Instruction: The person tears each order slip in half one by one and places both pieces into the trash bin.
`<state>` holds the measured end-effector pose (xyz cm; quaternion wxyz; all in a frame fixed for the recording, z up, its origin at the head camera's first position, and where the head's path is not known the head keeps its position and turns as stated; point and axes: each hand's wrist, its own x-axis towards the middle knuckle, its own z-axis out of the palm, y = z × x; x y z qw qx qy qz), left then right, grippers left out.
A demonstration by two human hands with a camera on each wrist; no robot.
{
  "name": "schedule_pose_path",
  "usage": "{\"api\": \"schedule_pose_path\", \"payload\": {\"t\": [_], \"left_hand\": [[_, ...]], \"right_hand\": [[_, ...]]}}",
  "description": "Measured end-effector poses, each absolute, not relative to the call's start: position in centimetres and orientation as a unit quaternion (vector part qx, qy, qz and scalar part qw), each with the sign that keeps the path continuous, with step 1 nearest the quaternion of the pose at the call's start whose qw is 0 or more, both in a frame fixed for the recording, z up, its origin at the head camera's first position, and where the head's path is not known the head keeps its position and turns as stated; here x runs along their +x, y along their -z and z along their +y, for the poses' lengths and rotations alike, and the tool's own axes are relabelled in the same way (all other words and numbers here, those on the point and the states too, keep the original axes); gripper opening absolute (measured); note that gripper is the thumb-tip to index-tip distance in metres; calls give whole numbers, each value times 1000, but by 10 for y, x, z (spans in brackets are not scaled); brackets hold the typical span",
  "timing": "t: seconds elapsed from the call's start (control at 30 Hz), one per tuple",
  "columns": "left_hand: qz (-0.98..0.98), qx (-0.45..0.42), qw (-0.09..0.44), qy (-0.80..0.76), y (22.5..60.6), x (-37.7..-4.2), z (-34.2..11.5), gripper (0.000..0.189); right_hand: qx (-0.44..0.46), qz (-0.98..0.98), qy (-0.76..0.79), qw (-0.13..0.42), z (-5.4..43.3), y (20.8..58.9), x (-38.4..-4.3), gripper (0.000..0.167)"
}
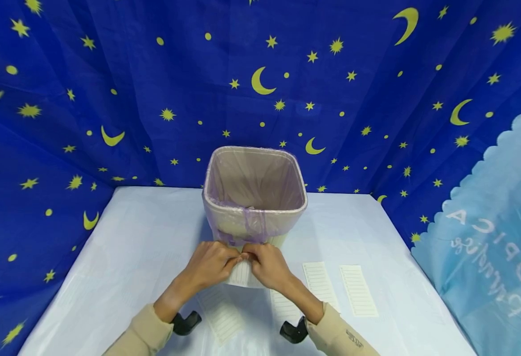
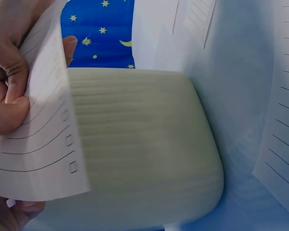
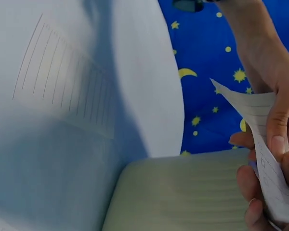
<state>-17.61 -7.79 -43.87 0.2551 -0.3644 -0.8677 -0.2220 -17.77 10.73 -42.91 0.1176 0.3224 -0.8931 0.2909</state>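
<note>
Pinching a lined paper sheet with curled fingers, left hand and right hand sit close together just in front of the bin. Sheet bows: judged light, limp, easily creased or torn. Best hold: light thumb-and-finger pinch near an edge.

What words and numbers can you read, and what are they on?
"OPICA", seemingly turned around: light blue cloth. Its curly writing: too unclear.
Loose papers: tiny marks, too small to read.
Right sleeve: mark too small to read.
Held paper: lines and little boxes, no readable words or numbers.
</note>
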Motion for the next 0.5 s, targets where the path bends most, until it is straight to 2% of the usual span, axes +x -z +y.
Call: {"api": "schedule_pose_path", "payload": {"t": [0.23,0.33,0.4,0.5], "left_hand": [[-860,-367,284,212,440,-175,-75,51],[-862,-367,283,203,441,-174,-76,48],[-871,-367,256,205,441,-174,-77,42],[-888,-366,172,220,440,-174,-80,24]], "right_hand": [[283,-859,-426,12,106,429,-184,21],[252,-845,-471,-19,107,433,-186,20],[242,-849,-469,-19,108,434,-186,20],[251,-873,-418,8,108,437,-183,21]]}}
